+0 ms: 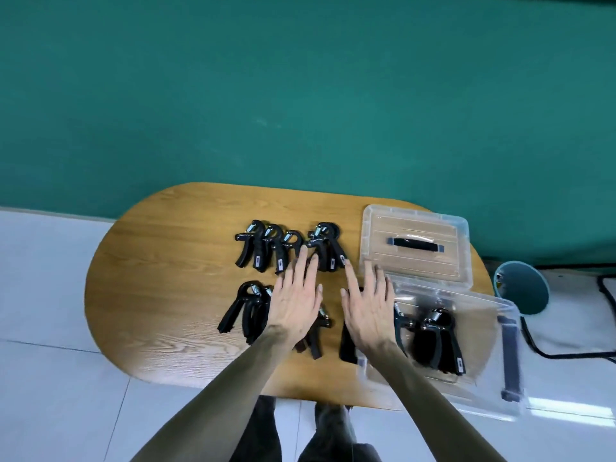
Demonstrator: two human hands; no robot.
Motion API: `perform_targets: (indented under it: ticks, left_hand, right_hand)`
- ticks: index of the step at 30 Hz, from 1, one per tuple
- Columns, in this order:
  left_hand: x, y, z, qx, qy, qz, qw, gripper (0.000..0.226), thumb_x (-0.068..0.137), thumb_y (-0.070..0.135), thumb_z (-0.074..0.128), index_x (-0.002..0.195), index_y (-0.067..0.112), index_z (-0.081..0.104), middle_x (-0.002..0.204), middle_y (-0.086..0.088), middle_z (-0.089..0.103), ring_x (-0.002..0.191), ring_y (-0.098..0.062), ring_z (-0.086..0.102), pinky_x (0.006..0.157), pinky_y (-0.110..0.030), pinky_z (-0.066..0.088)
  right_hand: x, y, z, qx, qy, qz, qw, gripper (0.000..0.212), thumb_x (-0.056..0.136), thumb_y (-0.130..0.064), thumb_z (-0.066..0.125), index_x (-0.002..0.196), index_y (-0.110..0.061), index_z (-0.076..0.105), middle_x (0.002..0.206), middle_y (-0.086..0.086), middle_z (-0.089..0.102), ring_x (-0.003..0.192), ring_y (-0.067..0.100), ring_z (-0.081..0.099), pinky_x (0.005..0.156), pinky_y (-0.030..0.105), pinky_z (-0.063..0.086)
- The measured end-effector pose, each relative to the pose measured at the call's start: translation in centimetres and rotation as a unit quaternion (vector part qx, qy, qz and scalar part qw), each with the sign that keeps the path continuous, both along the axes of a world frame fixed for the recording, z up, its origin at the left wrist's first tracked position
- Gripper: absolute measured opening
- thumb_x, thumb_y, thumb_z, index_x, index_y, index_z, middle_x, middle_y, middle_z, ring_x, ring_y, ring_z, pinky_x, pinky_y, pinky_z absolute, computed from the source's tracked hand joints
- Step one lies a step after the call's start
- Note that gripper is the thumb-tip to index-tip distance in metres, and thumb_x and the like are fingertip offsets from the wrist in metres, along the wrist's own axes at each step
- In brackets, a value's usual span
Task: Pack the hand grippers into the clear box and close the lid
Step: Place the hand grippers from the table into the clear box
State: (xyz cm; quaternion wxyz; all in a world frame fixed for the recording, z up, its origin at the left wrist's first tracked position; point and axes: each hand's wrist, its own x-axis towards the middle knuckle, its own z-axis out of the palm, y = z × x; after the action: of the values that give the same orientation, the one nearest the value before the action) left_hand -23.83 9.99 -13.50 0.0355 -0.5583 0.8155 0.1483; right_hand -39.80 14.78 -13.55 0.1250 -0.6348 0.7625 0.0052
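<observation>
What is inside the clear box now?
Inside the clear box lie black hand grippers, at least two, with springs showing. The right hand and forearm cover the box's left part, so the exact number cannot be told.

Head cam, wide-angle, looks fwd/down, close over table (160,261).

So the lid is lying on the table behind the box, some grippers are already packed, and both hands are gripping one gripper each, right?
Not quite. In the head view the left hand and right hand are open with straight fingers, gripping nothing. The rest holds: the lid lies behind the clear box, which already holds grippers.
</observation>
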Motion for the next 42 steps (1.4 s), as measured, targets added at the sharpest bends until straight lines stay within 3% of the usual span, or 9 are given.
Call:
perform_targets:
  ticks: [6, 12, 20, 26, 29, 36, 39, 42]
  left_hand:
    - [8.3, -1.6, -1.0, 0.046, -0.021, 0.004, 0.999, 0.062, 0.107, 0.038, 0.023, 0.161, 0.013, 0.006, 0.17, -0.01, -0.006, 0.138, -0.027, 0.037, 0.109, -0.043, 0.039]
    - [13.5, -0.7, -4.1, 0.097, -0.022, 0.014, 0.995, 0.06, 0.108, 0.038, 0.019, 0.161, 0.013, 0.005, 0.169, -0.012, -0.009, 0.148, -0.031, 0.024, 0.117, -0.045, 0.028]
    - [14.7, -0.9, -9.3, 0.121, -0.017, 0.025, 0.992, 0.064, 0.106, 0.044, 0.018, 0.161, 0.014, 0.006, 0.169, -0.012, -0.004, 0.147, -0.029, 0.024, 0.114, -0.045, 0.034]
    - [15.6, -0.5, -14.4, 0.169, -0.047, 0.068, 0.982, 0.074, 0.102, 0.059, 0.011, 0.155, 0.023, -0.027, 0.163, -0.006, -0.033, 0.154, -0.034, 0.003, 0.12, -0.056, 0.017]
    - [15.6, 0.0, -16.2, 0.171, -0.031, 0.081, 0.981, 0.075, 0.103, 0.06, 0.014, 0.152, 0.029, -0.034, 0.161, -0.005, -0.037, 0.155, -0.034, 0.001, 0.12, -0.057, 0.015]
    - [15.8, -0.3, -18.4, 0.137, 0.043, 0.085, 0.986, 0.072, 0.104, 0.052, 0.026, 0.159, 0.033, -0.016, 0.167, -0.008, -0.022, 0.149, -0.037, 0.019, 0.109, -0.058, 0.034]
    - [16.1, -0.5, -18.1, 0.145, 0.042, 0.069, 0.986, 0.067, 0.1, 0.061, 0.005, 0.159, 0.036, -0.012, 0.167, -0.005, -0.023, 0.134, -0.038, 0.033, 0.101, -0.057, 0.038]
    - [16.7, -1.3, -17.7, 0.155, 0.046, 0.068, 0.985, 0.079, 0.088, 0.07, -0.017, 0.16, 0.036, -0.009, 0.167, -0.004, -0.025, 0.123, -0.036, 0.038, 0.099, -0.053, 0.039]
  right_hand:
    - [6.5, -2.6, -0.6, 0.039, 0.028, 0.004, 0.999, 0.058, 0.105, -0.041, 0.021, 0.157, -0.017, 0.025, 0.159, 0.02, 0.029, 0.139, 0.044, 0.038, 0.113, 0.057, 0.034]
    - [11.0, -3.9, -2.1, 0.055, 0.025, 0.001, 0.998, 0.056, 0.103, -0.037, 0.038, 0.155, -0.016, 0.029, 0.158, 0.021, 0.031, 0.139, 0.044, 0.038, 0.111, 0.059, 0.036]
    - [12.2, -4.7, -6.5, 0.1, -0.015, 0.024, 0.995, 0.061, 0.104, -0.045, 0.011, 0.159, -0.02, 0.015, 0.166, 0.017, 0.013, 0.148, 0.041, 0.023, 0.119, 0.057, 0.022]
    - [11.8, -5.7, -10.5, 0.101, -0.017, 0.029, 0.994, 0.06, 0.105, -0.045, 0.017, 0.158, -0.019, 0.016, 0.165, 0.017, 0.014, 0.147, 0.041, 0.024, 0.118, 0.056, 0.025]
    - [11.8, -6.1, -12.5, 0.095, -0.029, 0.032, 0.995, 0.059, 0.105, -0.043, 0.022, 0.158, -0.018, 0.017, 0.164, 0.019, 0.015, 0.147, 0.041, 0.023, 0.118, 0.056, 0.025]
    - [12.4, -7.7, -16.6, 0.044, -0.05, 0.02, 0.998, 0.056, 0.107, -0.039, 0.028, 0.158, -0.018, 0.02, 0.164, 0.018, 0.016, 0.148, 0.04, 0.021, 0.118, 0.054, 0.025]
    - [12.5, -7.6, -17.6, 0.041, -0.041, 0.023, 0.998, 0.056, 0.108, -0.038, 0.031, 0.159, -0.02, 0.018, 0.165, 0.017, 0.013, 0.148, 0.039, 0.019, 0.118, 0.055, 0.025]
    - [13.0, -7.6, -17.7, 0.042, -0.035, 0.025, 0.998, 0.056, 0.107, -0.038, 0.031, 0.158, -0.018, 0.02, 0.164, 0.018, 0.016, 0.147, 0.04, 0.023, 0.116, 0.056, 0.029]
